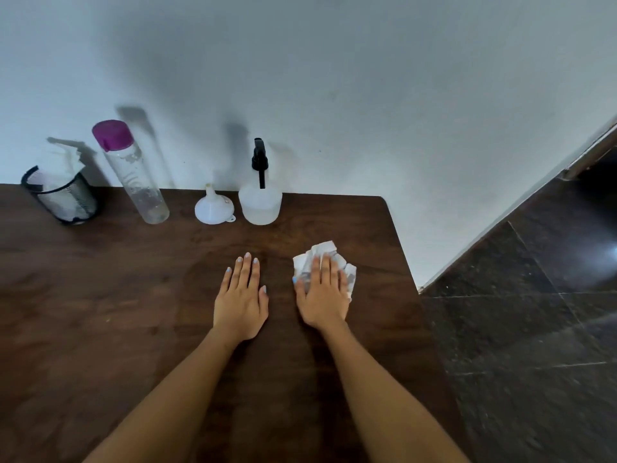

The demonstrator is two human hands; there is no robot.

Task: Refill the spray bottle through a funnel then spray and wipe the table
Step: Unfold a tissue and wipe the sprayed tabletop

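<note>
- Right hand (322, 292), grip spread, presses crumpled tissue (325, 253) flat on the bench (133, 295), near of the spray bottle (259, 195).
- Left hand (241, 295), grip spread, rests flat left of the tissue.
- Funnel (212, 208) stands just left of the spray bottle.

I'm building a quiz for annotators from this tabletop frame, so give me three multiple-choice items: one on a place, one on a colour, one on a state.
1. Where does the small white plastic funnel stand?
A. left of the translucent spray bottle with the black pump head
B. inside the black mesh cup
C. on the floor

2. What colour is the tall clear bottle's cap?
A. green
B. purple
C. black

3. What is the right hand doing?
A. squeezing the sprayer
B. hanging idle
C. pressing flat on a crumpled white tissue

Key: 1 A, they stand side by side by the wall; 2 B, the cap is plainly purple; 3 C, straight fingers lie on the tissue on the dark wooden table.
</note>
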